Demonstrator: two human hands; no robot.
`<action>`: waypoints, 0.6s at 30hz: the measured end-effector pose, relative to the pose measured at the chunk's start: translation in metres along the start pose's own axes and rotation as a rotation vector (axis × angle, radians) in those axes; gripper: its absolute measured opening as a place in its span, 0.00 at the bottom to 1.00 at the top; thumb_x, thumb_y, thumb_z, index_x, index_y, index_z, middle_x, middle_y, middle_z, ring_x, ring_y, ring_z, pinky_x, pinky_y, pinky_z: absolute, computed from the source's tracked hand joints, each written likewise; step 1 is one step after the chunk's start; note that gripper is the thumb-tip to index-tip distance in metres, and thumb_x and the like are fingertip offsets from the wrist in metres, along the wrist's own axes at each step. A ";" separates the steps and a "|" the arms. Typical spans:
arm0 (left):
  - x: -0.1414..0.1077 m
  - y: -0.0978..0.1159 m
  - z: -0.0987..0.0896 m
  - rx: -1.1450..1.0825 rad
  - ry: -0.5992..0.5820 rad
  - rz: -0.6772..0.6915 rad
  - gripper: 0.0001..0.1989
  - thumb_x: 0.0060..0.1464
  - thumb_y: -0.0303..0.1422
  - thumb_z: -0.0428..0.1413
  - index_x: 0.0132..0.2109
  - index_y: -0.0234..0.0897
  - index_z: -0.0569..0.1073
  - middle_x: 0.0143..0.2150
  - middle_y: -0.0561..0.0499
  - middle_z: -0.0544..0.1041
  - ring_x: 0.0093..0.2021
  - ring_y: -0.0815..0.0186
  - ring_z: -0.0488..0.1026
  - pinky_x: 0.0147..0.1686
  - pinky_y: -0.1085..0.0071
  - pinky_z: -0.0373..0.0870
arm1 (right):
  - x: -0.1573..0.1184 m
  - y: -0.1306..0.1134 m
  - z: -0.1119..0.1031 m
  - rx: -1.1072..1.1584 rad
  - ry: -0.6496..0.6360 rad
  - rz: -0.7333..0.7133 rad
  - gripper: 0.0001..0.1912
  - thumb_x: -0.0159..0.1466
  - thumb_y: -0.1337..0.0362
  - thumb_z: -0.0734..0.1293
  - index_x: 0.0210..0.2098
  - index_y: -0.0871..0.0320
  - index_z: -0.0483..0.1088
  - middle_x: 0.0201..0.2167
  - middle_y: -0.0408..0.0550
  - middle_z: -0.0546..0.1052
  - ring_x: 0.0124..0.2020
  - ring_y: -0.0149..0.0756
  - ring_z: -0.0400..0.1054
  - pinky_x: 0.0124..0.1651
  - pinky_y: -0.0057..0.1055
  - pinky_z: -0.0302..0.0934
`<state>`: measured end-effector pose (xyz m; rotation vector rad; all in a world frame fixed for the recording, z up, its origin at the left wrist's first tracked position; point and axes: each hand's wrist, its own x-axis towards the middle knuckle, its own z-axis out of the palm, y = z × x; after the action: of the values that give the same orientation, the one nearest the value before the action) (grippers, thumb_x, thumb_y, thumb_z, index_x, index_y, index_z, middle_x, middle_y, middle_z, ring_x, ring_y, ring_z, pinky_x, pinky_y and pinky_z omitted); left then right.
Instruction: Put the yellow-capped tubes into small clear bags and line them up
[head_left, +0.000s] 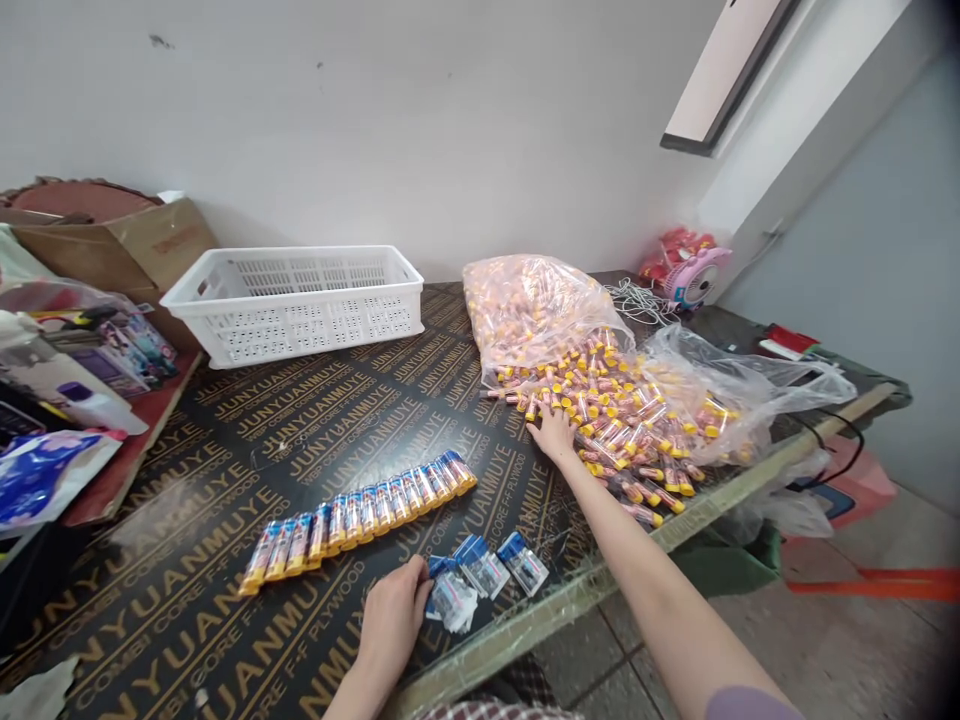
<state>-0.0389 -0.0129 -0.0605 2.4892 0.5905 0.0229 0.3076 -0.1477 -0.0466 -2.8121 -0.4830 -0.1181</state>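
Observation:
My left hand (394, 612), its fingers curled together, grips the edge of a small clear packet with a blue top (453, 600) near the table's front edge. Two more groups of these blue-topped packets (481, 566) lie just to its right. Farther out, my right hand (553, 436) has its fingers spread at the near left side of a heap of clear tubes with yellow caps (622, 425); no tube shows clearly in its grasp. Between the hands and the left side, a slanting row of yellow-ended tubes with blue-topped labels (375, 510) lies side by side.
A large plastic bag (536, 300) spills tubes onto the dark printed plywood table (300, 390). Another clear bag (742, 380) lies to the right. A white slotted basket (322, 320) stands at the back. Packages (52, 470) crowd the left; a pink fan (697, 278) sits back right.

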 end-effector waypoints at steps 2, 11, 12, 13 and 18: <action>-0.001 -0.001 0.001 -0.036 0.051 0.012 0.06 0.52 0.28 0.47 0.29 0.39 0.66 0.28 0.51 0.72 0.30 0.64 0.70 0.31 0.72 0.59 | 0.002 0.004 0.004 -0.043 -0.018 -0.012 0.22 0.61 0.57 0.61 0.53 0.59 0.61 0.49 0.62 0.65 0.53 0.54 0.56 0.51 0.50 0.48; 0.002 0.004 -0.011 -0.849 0.113 -0.197 0.10 0.41 0.34 0.57 0.23 0.38 0.62 0.18 0.58 0.65 0.21 0.71 0.64 0.24 0.76 0.60 | -0.062 -0.003 0.018 -0.101 -0.060 -0.231 0.16 0.62 0.63 0.59 0.50 0.55 0.63 0.42 0.54 0.66 0.46 0.45 0.58 0.46 0.38 0.52; 0.001 0.005 -0.014 -0.967 0.097 -0.245 0.11 0.39 0.34 0.59 0.24 0.38 0.62 0.18 0.59 0.65 0.20 0.72 0.64 0.24 0.76 0.61 | -0.076 -0.002 0.019 -0.093 -0.067 -0.273 0.16 0.62 0.63 0.59 0.50 0.54 0.63 0.41 0.53 0.66 0.45 0.44 0.58 0.45 0.37 0.52; 0.001 0.006 -0.017 -1.071 0.078 -0.295 0.12 0.38 0.34 0.61 0.26 0.37 0.64 0.18 0.60 0.66 0.20 0.72 0.65 0.25 0.76 0.63 | -0.088 -0.002 0.018 -0.085 -0.074 -0.314 0.17 0.62 0.64 0.60 0.50 0.53 0.63 0.41 0.52 0.66 0.45 0.43 0.59 0.45 0.37 0.52; 0.002 0.009 -0.030 -1.326 0.017 -0.444 0.18 0.32 0.33 0.66 0.34 0.31 0.73 0.27 0.51 0.76 0.26 0.70 0.72 0.30 0.74 0.70 | -0.121 0.008 0.011 -0.037 -0.107 -0.428 0.15 0.58 0.69 0.60 0.45 0.55 0.66 0.39 0.50 0.68 0.42 0.42 0.60 0.43 0.34 0.53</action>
<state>-0.0384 -0.0025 -0.0307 1.0609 0.7677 0.1941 0.1962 -0.1896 -0.0742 -2.7150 -1.1118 -0.0633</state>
